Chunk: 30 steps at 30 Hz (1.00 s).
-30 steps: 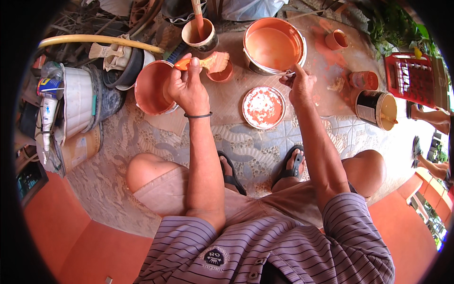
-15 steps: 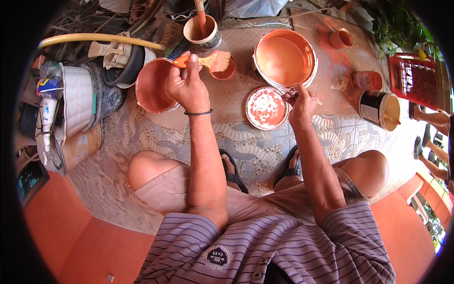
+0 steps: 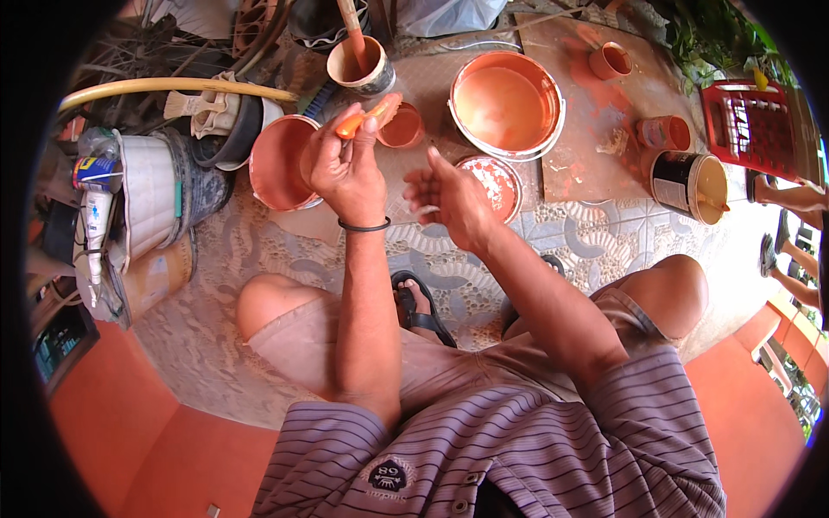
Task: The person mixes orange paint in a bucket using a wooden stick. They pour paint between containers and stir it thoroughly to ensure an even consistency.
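My left hand [image 3: 348, 175] is closed on a paintbrush [image 3: 352, 127] by its orange handle, the bristle end pointing up and to the right. It hangs beside a bucket coated with reddish-orange paint [image 3: 275, 164], which it partly hides. My right hand [image 3: 455, 200] is raised a little to the right of the left one, fingers apart and holding nothing. Beyond it lies a round lid [image 3: 498, 187] smeared white and orange, partly hidden by the hand. A larger bucket of orange paint [image 3: 557, 102] stands behind the lid. A small orange-stained cup [image 3: 400, 126] sits near the bristles.
A pot [image 3: 377, 83] holds a stick-like handle at the back. To the right stand a black tub [image 3: 678, 186], two small cups [image 3: 610, 60] and a red crate [image 3: 747, 129]. Stacked buckets [image 3: 148, 190] crowd the left. Another person's legs [image 3: 794, 250] show at far right.
My right hand has left the big bucket's near rim and moved left toward the brush, opening its fingers. The brush has turned in my left hand, its bristles now foreshortened.
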{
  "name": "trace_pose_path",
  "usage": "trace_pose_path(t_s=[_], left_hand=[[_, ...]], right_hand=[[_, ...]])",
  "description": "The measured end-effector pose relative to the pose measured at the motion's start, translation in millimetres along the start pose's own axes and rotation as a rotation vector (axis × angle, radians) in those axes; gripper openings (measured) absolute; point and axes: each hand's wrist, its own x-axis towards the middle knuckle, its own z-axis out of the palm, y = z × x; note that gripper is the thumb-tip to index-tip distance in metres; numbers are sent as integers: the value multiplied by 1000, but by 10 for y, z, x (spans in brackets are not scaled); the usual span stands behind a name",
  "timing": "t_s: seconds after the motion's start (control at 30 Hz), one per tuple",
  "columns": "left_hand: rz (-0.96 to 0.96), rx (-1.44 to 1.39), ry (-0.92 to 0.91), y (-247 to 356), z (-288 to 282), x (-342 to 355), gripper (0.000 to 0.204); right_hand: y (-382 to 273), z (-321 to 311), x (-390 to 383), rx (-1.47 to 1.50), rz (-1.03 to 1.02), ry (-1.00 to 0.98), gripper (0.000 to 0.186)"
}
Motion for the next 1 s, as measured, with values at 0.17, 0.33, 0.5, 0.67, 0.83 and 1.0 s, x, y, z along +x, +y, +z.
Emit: trace_pose_path(t_s=[0.17,0.33,0.5,0.67,0.83,1.0], left_hand=[[-139,6,-37,165,-8,-215,28],[39,181,-99,64,-142,-422,35],[54,207,-182,131,-184,-545,40],[157,263,-370,373,-163,-648,38],[57,36,-563,599,-154,-559,42],[-433,-113,-400,283,197,-637,30]], right_hand=[[-309,227,392,85,23,-139,69],[-369,328,401,36,2,-132,51],[-413,280,280,-6,-51,-95,30],[-401,0,268,16,-218,-108,27],[-773,-338,-413,-409,-354,91,30],[-1400,-1122,-796,-1373,-572,379,28]])
